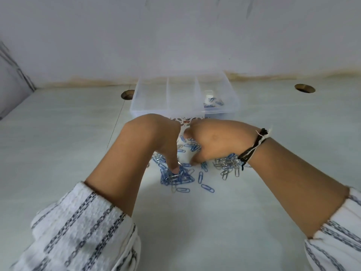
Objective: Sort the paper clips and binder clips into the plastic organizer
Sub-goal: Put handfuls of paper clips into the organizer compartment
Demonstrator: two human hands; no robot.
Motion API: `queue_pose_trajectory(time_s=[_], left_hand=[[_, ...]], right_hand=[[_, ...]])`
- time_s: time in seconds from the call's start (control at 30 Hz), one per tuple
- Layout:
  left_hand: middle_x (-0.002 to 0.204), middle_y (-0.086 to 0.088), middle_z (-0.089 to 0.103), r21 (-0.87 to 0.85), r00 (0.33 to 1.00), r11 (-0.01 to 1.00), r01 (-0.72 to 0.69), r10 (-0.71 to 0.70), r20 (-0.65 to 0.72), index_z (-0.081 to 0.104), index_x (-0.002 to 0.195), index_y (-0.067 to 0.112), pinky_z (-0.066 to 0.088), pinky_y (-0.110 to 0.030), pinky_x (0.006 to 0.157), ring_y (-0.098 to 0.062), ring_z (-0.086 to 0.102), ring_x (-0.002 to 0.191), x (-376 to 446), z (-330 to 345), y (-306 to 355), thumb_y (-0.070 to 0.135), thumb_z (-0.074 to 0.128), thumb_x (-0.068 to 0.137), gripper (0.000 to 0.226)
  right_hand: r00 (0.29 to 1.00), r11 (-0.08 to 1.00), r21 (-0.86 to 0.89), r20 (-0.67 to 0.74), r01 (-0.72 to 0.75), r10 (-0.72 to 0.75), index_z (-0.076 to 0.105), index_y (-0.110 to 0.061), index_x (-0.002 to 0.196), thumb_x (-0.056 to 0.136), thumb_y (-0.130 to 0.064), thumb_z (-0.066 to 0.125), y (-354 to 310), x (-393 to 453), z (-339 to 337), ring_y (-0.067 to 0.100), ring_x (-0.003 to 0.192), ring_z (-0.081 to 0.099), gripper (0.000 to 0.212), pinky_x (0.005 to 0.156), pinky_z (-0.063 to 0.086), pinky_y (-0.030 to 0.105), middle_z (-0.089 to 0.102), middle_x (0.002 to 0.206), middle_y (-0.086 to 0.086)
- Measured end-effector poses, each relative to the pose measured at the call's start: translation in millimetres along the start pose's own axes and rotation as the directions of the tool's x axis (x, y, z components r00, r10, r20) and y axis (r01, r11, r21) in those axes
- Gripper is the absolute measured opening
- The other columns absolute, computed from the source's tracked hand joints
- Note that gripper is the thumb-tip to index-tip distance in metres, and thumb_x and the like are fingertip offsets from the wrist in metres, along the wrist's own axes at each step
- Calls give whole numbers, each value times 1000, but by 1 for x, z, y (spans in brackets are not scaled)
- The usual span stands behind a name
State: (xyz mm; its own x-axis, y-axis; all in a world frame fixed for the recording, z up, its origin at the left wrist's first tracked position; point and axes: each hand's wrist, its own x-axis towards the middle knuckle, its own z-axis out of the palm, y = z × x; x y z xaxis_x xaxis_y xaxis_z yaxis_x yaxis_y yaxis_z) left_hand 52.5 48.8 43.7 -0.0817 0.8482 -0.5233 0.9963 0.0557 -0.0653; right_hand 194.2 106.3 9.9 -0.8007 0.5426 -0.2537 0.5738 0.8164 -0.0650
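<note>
A clear plastic organizer (148,98) with three compartments stands at the far middle of the white table; a few blue paper clips (212,103) lie in its right compartment. A pile of blue and silver paper clips (176,178) is spread on the table in front of it. My left hand (156,137) reaches down with its fingertips pinched into the blue pile. My right hand (214,141) is curled over the clips, fingers down among them, with a second heap of mostly silver clips (227,165) under its wrist. No binder clips are visible.
Two round cable holes (128,94) (304,88) sit in the table (58,143) left and right of the organizer. A white wall rises right behind it. A printed card (185,121) lies partly hidden between my hands and the organizer.
</note>
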Motion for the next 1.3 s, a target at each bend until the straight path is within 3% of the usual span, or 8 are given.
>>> queue_pose_trajectory(time_s=[0.17, 0.37, 0.5, 0.63, 0.8, 0.9, 1.13, 1.3], left_hand=[[122, 1, 65, -39, 996, 995, -87, 85, -36, 50, 134, 23, 53, -41, 93, -24, 65, 105, 11, 13, 1, 47, 93, 56, 92], [84, 2, 72, -181, 978, 971, -157, 127, -168, 67, 104, 18, 48, -25, 58, -16, 73, 68, 27, 13, -2, 28, 90, 69, 43], [84, 0, 75, -167, 966, 969, -180, 143, -215, 72, 99, 15, 52, -25, 61, -16, 73, 64, 32, 13, -7, 26, 89, 70, 35], [82, 0, 76, -170, 958, 967, -192, 148, -244, 75, 98, 18, 58, -29, 69, -14, 73, 62, 35, 12, -11, 27, 88, 70, 32], [86, 4, 78, -205, 954, 953, -224, 171, -246, 76, 104, 19, 60, -32, 76, -8, 74, 61, 30, -5, -13, 27, 87, 74, 32], [79, 4, 77, -291, 933, 918, -270, 174, -316, 77, 98, 19, 62, -34, 79, -8, 75, 62, 22, -27, -12, 22, 87, 75, 25], [82, 4, 75, -430, 725, 813, -393, -14, -689, 78, 95, 21, 57, -27, 70, -13, 73, 74, 25, -65, 9, 26, 88, 73, 25], [87, 1, 71, -465, 581, 751, -469, -134, -803, 77, 102, 14, 56, -30, 76, -19, 67, 87, 66, -53, 46, 22, 82, 77, 27]], right_hand=[[1000, 997, 72, -15, 20, -19, 66, -12, 105, 80, -35, 77, -3, 0, -2, 21, 81, 62, 36, 69, 52, 34, 62, 88, 0], [1000, 999, 27, -6, -25, 25, 69, -8, 89, 79, -44, 78, 7, 0, 0, 25, 70, 60, 39, 63, 50, 38, 62, 76, 6], [1000, 994, 106, -19, -2, 4, 67, -22, 89, 83, -29, 77, 6, 7, 2, 11, 67, 56, 14, 58, 45, 30, 60, 77, -6], [998, 987, 161, -50, -22, 30, 65, -29, 74, 81, -12, 71, 10, 9, 4, 9, 63, 56, 19, 54, 39, 25, 58, 69, -12], [996, 966, 247, -40, -71, 83, 76, -21, 90, 81, -14, 72, 21, -1, -12, 7, 66, 70, 13, 63, 56, 28, 75, 77, -4], [989, 946, 310, -77, -97, 127, 75, -26, 91, 83, -18, 75, 35, -15, -33, -1, 62, 70, 11, 63, 50, 21, 75, 79, -8], [810, 784, 612, -408, -101, 422, 76, -18, 88, 85, -15, 76, 75, -35, -59, 7, 64, 75, 5, 69, 59, 24, 75, 71, -4], [654, 823, 548, -570, -149, 497, 78, -14, 92, 87, -15, 71, 78, -5, -31, 15, 72, 72, 8, 56, 48, 14, 76, 79, 1]])
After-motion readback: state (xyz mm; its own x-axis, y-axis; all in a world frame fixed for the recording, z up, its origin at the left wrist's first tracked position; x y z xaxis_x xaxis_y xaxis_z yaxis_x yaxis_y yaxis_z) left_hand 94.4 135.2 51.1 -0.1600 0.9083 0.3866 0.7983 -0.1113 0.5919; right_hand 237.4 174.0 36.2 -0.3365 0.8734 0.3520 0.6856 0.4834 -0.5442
